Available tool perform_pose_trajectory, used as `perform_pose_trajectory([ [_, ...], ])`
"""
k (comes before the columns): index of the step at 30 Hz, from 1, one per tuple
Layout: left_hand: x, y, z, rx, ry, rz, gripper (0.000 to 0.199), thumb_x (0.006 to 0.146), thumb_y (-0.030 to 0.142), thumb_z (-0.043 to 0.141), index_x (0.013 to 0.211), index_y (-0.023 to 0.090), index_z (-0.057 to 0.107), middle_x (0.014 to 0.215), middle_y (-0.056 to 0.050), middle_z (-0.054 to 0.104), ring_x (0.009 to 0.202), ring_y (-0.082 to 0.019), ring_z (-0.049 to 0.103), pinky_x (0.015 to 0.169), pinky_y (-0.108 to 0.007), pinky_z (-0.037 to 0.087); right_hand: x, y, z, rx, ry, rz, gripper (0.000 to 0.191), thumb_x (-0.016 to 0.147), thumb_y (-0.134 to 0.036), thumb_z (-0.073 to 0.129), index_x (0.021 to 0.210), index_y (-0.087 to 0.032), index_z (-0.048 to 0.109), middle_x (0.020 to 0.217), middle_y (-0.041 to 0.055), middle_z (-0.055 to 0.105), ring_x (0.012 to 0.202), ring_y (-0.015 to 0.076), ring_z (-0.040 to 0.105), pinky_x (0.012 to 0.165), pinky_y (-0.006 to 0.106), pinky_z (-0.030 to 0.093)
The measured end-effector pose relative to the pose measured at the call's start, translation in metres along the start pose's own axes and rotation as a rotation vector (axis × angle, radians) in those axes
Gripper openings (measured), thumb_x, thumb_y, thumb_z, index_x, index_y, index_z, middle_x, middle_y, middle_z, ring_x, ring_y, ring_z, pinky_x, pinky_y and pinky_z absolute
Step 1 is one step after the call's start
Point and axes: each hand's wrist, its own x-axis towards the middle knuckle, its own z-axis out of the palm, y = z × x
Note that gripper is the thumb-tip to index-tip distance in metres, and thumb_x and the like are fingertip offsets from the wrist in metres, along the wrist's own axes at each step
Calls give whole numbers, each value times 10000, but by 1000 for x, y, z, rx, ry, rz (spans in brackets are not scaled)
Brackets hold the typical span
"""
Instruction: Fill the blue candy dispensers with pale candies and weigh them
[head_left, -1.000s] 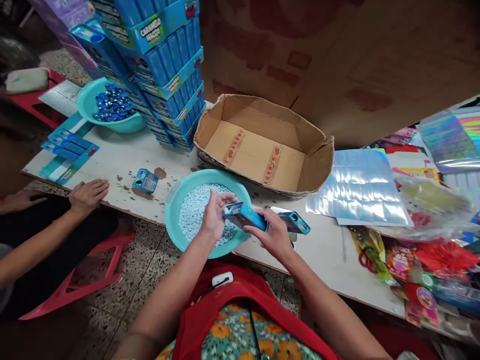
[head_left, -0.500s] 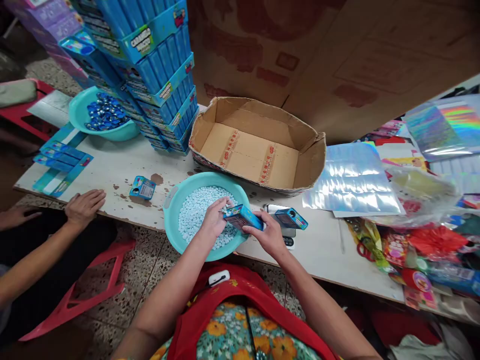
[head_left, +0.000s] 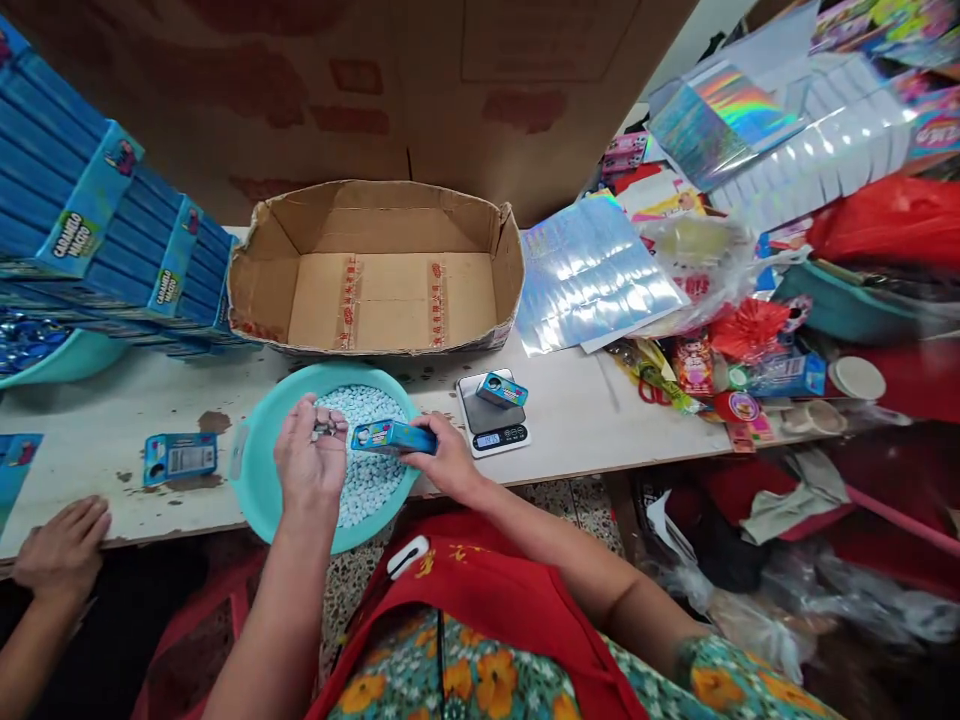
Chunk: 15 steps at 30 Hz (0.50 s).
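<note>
head view: our l. hand (head_left: 307, 460) is palm-up over the l. part of the teal bowl (head_left: 259, 500), fingers curled round a few pale pellets (head_left: 328, 428). our r. hand (head_left: 448, 455) is clamped on the r. end of a blue box (head_left: 394, 437), thumb & fingers round it, held over the bowl's r. side w/ its printed end twd our l. hand. hands are apart, box end btwn them. pale-blue pellet heap (head_left: 375, 490) fills the bowl bottom. just r. of our r. hand we've a small scale (head_left: 484, 412) on the table (head_left: 566, 440), w/ a 2nd box (head_left: 504, 390) on it; digits prob. lit but too small for us to read. 3rd box (head_left: 180, 460) lies l. of the bowl, nr a co-worker's hand (head_left: 64, 550). behind the bowl: cardboard tray (head_left: 394, 290), w/ box stack (head_left: 150, 235) to its l. & shiny sheets (head_left: 592, 270) r.
</note>
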Motion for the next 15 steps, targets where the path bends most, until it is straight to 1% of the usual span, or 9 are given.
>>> perform_pose_trajectory([
  [2, -4, -3, 7, 88, -9, 113, 230, 754, 277, 712, 891, 134, 595, 563, 54, 448, 542, -76, 487, 543, -192, 435, 1, -4, -1, -52, -28, -35, 363, 669, -257, 758, 996, -240, 602, 978, 7, 593, 932, 199, 562, 835, 325, 434],
  [4, -6, -7, 12, 160, 22, 208, 244, 770, 328, 693, 867, 137, 578, 529, 65, 416, 482, -72, 441, 460, -179, 371, 3, -6, 1, -79, -54, -57, 366, 678, -254, 752, 1011, -249, 599, 991, 6, 594, 946, 204, 566, 836, 329, 436],
  [6, -7, -10, 15, 202, 42, 251, 254, 773, 346, 685, 858, 139, 564, 522, 68, 408, 450, -69, 412, 402, -171, 297, 5, -6, 3, -85, -67, -74, 373, 678, -258, 753, 1016, -249, 597, 995, 6, 594, 949, 205, 570, 837, 328, 438],
  [8, -9, -10, 16, 217, 44, 258, 263, 772, 354, 685, 854, 138, 558, 525, 67, 405, 441, -63, 402, 384, -166, 262, 6, -4, 3, -74, -79, -91, 370, 679, -268, 751, 1015, -246, 597, 991, 7, 594, 951, 205, 570, 840, 327, 437],
  [10, -11, -5, 16, 186, 34, 233, 259, 773, 343, 691, 857, 138, 557, 532, 69, 394, 447, -57, 406, 392, -158, 272, 7, -1, 2, -48, -96, -96, 355, 681, -279, 744, 1003, -240, 602, 981, 10, 597, 949, 206, 566, 844, 330, 434],
  [11, -11, 0, 16, 145, 20, 196, 245, 775, 326, 693, 863, 141, 557, 535, 70, 387, 447, -53, 403, 394, -153, 277, 6, 1, 1, -24, -103, -90, 349, 679, -286, 741, 996, -235, 604, 975, 10, 599, 946, 206, 565, 845, 332, 432],
  [13, -8, 9, 13, 30, -19, 79, 198, 795, 281, 676, 880, 150, 554, 536, 75, 367, 429, -43, 375, 382, -141, 267, 6, 6, -2, 60, -120, -53, 355, 665, -314, 749, 976, -224, 604, 955, 9, 608, 929, 204, 567, 843, 335, 437],
  [15, -1, 17, 4, -77, -28, -29, 148, 831, 275, 631, 872, 163, 543, 538, 75, 358, 409, -36, 346, 358, -130, 241, 4, 10, -7, 195, -141, 12, 408, 635, -354, 773, 974, -218, 592, 934, 5, 620, 898, 198, 577, 828, 335, 456],
])
